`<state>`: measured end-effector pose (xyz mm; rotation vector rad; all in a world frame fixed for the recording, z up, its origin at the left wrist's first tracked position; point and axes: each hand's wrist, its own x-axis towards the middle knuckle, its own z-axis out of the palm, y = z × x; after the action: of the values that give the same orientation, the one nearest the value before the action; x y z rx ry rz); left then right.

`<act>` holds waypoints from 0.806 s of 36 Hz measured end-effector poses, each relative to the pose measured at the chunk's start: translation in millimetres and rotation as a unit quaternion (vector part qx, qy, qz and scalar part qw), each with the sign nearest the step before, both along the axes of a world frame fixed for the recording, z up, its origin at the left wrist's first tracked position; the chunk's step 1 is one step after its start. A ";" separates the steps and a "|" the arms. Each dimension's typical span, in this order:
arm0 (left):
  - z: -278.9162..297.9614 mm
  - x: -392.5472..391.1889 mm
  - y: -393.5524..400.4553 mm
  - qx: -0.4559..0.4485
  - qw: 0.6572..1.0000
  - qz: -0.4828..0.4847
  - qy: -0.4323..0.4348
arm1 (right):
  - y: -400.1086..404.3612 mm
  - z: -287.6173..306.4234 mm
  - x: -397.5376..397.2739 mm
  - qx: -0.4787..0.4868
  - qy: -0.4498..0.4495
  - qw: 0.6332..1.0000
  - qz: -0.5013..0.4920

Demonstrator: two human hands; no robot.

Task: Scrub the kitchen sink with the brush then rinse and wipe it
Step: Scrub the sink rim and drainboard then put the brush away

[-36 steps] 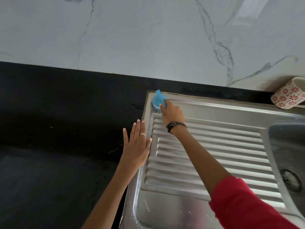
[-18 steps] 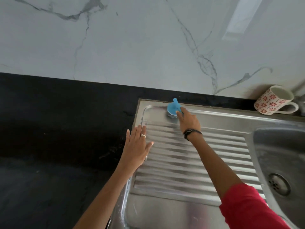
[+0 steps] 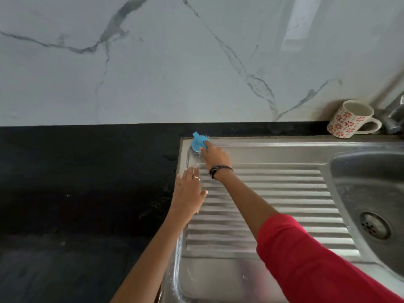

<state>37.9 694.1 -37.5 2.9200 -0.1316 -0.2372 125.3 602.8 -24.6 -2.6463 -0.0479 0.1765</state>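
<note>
Along the left end of the steel sink (image 3: 284, 154), where the ribbed drainboard (image 3: 273, 200) met the black counter (image 3: 83, 193), the scrubbing was confined to the far left corner. The basin (image 3: 371, 184) with its drain lay well to the right, apart from both hands. The right arm, in a red sleeve (image 3: 310, 259), reached diagonally across the ribs, and the right hand (image 3: 215, 157) pressed down on the blue brush (image 3: 199, 142), its fingers laid over the near edge of the brush's top; whether they curled round it could not be told. The brush sat just beyond the fingertips, hard against the corner rim, its small tab pointing away toward the wall. The left hand (image 3: 189, 193) rested flat, fingers straight and close together, on the sink's left rim, just nearer the person than the brush and holding nothing. By my judgement the unscrubbed run lay to the right along the back ledge and toward the basin, so the brush hand, the nearer one, would have to travel rightward.
</note>
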 end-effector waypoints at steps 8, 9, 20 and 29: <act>-6.4 5.2 3.4 -0.021 0.999 -0.022 0.024 | -134.5 -10.0 -11.3 0.002 -0.012 0.967 -0.254; -6.0 6.6 2.1 -0.022 0.999 -0.025 0.023 | -149.6 -7.3 -12.0 0.000 -0.011 0.958 -0.287; -4.4 19.5 -33.5 0.007 0.997 -0.061 0.042 | -78.4 -9.3 4.3 0.083 0.031 0.986 -0.144; -2.3 41.4 -93.2 0.030 0.993 -0.097 0.059 | -160.0 -10.6 3.8 0.030 0.000 0.992 -0.122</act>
<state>79.3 600.9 -39.8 2.9429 -0.3962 -0.4513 129.1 442.9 -35.2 -2.5655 0.2649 0.0919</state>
